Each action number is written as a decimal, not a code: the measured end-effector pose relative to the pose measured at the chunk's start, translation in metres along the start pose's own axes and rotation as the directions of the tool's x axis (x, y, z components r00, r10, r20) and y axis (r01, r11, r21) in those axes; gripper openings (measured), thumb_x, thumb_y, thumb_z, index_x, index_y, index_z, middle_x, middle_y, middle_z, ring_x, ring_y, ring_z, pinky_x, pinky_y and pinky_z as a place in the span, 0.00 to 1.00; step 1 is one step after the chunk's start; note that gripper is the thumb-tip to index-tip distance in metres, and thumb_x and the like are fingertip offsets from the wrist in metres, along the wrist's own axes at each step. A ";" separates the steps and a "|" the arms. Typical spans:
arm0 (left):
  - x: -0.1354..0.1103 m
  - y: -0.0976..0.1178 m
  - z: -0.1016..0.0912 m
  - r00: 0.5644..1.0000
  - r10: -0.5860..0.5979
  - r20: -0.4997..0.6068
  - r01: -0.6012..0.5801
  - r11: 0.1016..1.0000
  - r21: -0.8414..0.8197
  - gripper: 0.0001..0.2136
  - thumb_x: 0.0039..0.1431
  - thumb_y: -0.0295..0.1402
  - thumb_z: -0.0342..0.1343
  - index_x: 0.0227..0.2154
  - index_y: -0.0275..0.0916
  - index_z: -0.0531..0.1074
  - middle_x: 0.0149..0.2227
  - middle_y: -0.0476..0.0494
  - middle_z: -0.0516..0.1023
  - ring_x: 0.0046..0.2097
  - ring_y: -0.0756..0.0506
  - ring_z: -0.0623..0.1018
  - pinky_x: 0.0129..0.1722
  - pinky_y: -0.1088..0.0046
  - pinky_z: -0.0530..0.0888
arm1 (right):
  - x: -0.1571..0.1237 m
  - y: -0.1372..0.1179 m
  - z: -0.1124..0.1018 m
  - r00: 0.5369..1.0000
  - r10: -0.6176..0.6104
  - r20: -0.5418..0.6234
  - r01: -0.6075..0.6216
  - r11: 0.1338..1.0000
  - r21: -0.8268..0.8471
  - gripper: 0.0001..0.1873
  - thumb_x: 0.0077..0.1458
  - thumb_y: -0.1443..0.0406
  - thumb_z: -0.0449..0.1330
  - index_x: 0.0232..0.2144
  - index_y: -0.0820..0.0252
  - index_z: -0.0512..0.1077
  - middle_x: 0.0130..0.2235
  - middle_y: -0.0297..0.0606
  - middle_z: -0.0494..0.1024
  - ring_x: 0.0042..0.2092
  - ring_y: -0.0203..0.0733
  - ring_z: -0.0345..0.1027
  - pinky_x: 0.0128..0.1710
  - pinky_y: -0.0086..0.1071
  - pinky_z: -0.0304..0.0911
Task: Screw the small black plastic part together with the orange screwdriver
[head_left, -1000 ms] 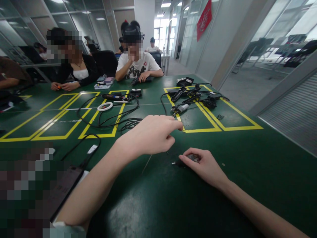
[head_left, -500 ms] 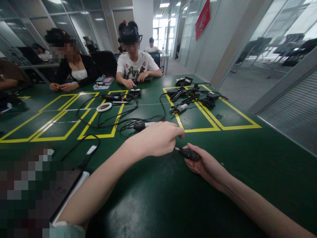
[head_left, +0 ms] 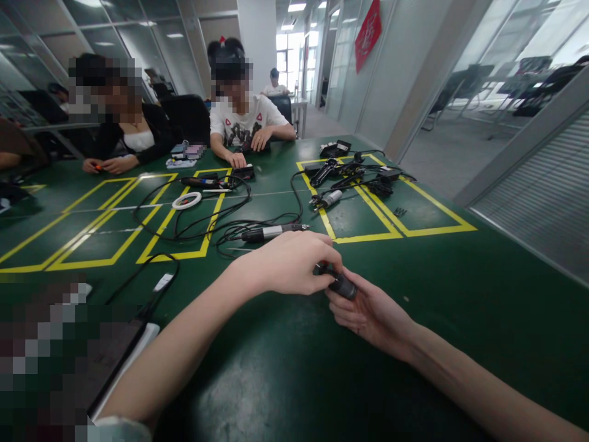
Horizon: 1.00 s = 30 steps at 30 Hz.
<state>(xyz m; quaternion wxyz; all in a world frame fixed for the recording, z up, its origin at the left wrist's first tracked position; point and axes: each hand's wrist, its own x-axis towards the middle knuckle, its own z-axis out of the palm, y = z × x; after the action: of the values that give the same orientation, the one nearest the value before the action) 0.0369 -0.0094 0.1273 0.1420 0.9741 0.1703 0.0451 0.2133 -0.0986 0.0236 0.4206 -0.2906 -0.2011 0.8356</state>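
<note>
My right hand (head_left: 363,310) is closed around a black cylindrical part (head_left: 346,287), with the thumb along its top and the fingers curled beneath. From the left, my left hand (head_left: 299,264) reaches over and pinches the front end of that same part between thumb and fingers. The fingertips of both hands almost meet, and my left fingers partly hide the front end. Just beyond my left hand lies a black and silver pen-shaped electric tool (head_left: 271,232), its tip pointing right.
Black cables (head_left: 216,224) loop across the green table (head_left: 276,368). Yellow tape (head_left: 368,237) marks out rectangles. Several black tools and cords (head_left: 352,175) lie at the right, beside a small spring (head_left: 400,212). A white ring (head_left: 186,201) lies left of centre. Two people sit across.
My left fingers have moved from the metal shaft onto the black part's front end and closed there. My right hand has shifted slightly left. The view has turned a little to the right.
</note>
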 end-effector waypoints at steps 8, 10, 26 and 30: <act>0.001 -0.001 0.000 1.000 0.005 0.015 -0.004 0.999 -0.038 0.06 0.65 0.28 0.60 0.40 0.40 0.83 0.38 0.46 0.85 0.39 0.47 0.81 0.40 0.74 0.72 | -0.003 0.000 0.003 0.997 -0.001 0.071 0.007 0.997 -0.082 0.22 0.59 0.48 0.66 0.34 0.58 0.66 0.21 0.21 0.54 0.20 0.27 0.33 0.20 0.23 0.39; 0.001 0.000 -0.001 1.000 0.001 0.016 0.000 0.999 -0.043 0.06 0.65 0.28 0.61 0.39 0.39 0.83 0.38 0.46 0.84 0.38 0.47 0.81 0.39 0.74 0.72 | -0.003 0.001 0.004 0.997 -0.011 0.078 0.019 0.995 -0.100 0.22 0.60 0.47 0.66 0.33 0.58 0.66 0.21 0.21 0.55 0.20 0.27 0.33 0.20 0.24 0.39; 0.001 0.004 0.003 1.000 -0.003 0.023 0.003 1.000 0.007 0.08 0.69 0.26 0.53 0.34 0.36 0.74 0.40 0.45 0.79 0.38 0.48 0.77 0.35 0.74 0.68 | 0.002 0.006 0.003 0.995 -0.096 0.031 0.099 0.984 -0.149 0.23 0.61 0.48 0.64 0.29 0.58 0.62 0.23 0.23 0.55 0.22 0.28 0.37 0.22 0.25 0.42; -0.001 0.006 0.001 0.999 -0.030 0.021 0.029 0.999 0.020 0.07 0.68 0.26 0.53 0.33 0.37 0.74 0.41 0.45 0.79 0.38 0.47 0.77 0.35 0.73 0.68 | 0.001 0.005 0.003 0.995 -0.095 0.027 0.099 0.979 -0.179 0.25 0.61 0.47 0.63 0.26 0.58 0.61 0.22 0.24 0.55 0.22 0.28 0.38 0.22 0.25 0.43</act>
<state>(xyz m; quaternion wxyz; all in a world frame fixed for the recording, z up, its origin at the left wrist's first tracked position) 0.0380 -0.0149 0.1281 0.1349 0.9732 0.1836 0.0310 0.2077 -0.1007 0.0225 0.4309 -0.3095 -0.2937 0.7951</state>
